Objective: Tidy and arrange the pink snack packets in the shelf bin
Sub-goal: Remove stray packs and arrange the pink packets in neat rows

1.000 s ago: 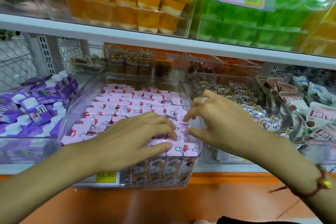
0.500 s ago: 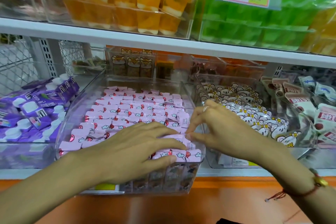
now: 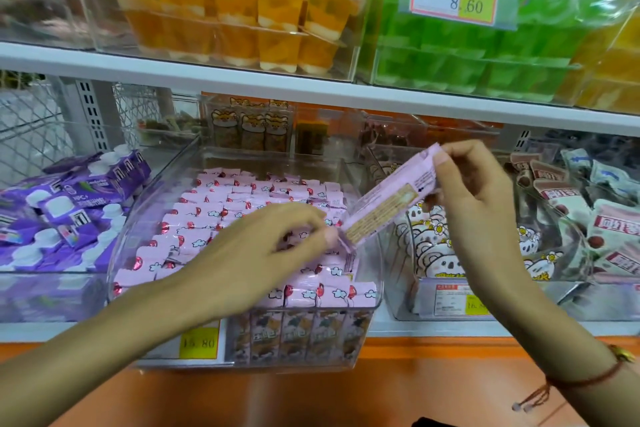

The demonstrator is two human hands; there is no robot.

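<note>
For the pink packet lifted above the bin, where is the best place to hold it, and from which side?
By its two short ends, one from each side. The lifted pink packet is long, flat and tilted, upper end to the right. The right hand pinches the upper end and the left hand the lower end, above the clear bin, leaving its printed face clear.

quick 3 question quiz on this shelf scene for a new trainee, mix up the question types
1. True or false: the long pink snack packet held up above the clear plastic shelf bin is pinched at both ends.
2. Which grip holds its upper end? A) left hand B) right hand
3. Fill in: the bin left of the pink one holds ___ cartons with white caps.

Key: 1 true; 2 B; 3 purple
</note>
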